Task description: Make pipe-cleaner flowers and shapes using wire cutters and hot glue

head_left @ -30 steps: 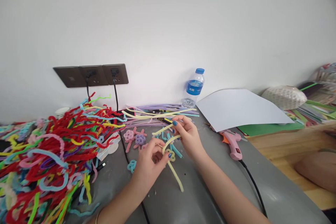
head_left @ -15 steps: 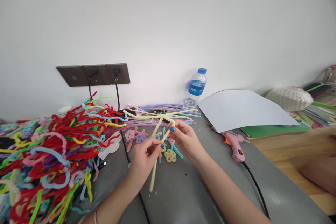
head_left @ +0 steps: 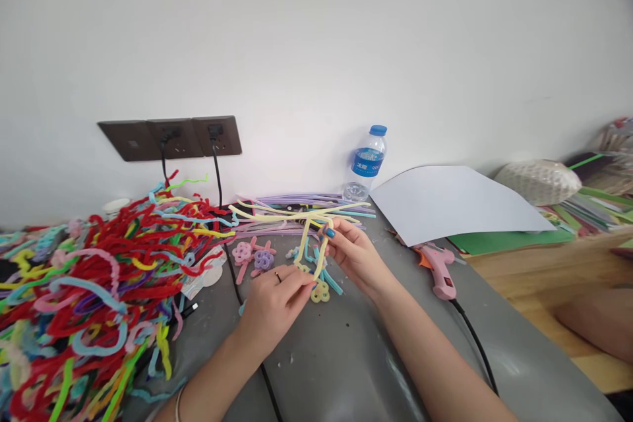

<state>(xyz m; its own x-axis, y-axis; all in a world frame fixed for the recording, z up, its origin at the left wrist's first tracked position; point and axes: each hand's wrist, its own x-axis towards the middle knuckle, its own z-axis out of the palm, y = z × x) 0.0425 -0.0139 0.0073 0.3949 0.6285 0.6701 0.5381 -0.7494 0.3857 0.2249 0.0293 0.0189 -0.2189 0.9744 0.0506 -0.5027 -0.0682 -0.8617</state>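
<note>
Both hands are on a bent pale yellow pipe cleaner (head_left: pixel 321 261), held above the grey table. My left hand (head_left: pixel 277 300) pinches it low down, its fingertips partly hidden behind the hand. The thumb and fingers of my right hand (head_left: pixel 355 252) are closed on its upper bend. Just under the hands lie a yellow pipe-cleaner flower (head_left: pixel 320 291) and light blue pipe-cleaner pieces (head_left: pixel 333 282). Left of them are a pink flower (head_left: pixel 242 253) and a purple flower (head_left: pixel 264 260). Behind the hands, long straight pipe cleaners (head_left: pixel 277 216) lie in a bundle.
A large tangle of coloured pipe cleaners (head_left: pixel 99 283) covers the left side. A water bottle (head_left: pixel 366 165) stands by the wall. To the right are white paper (head_left: pixel 455 204), a pink glue gun (head_left: pixel 441 273) and its black cord. Another cord crosses under my left arm.
My left hand has turned over and sits slightly lower on the pipe cleaner. The long end that hung below it no longer shows there. The view has shifted slightly.
</note>
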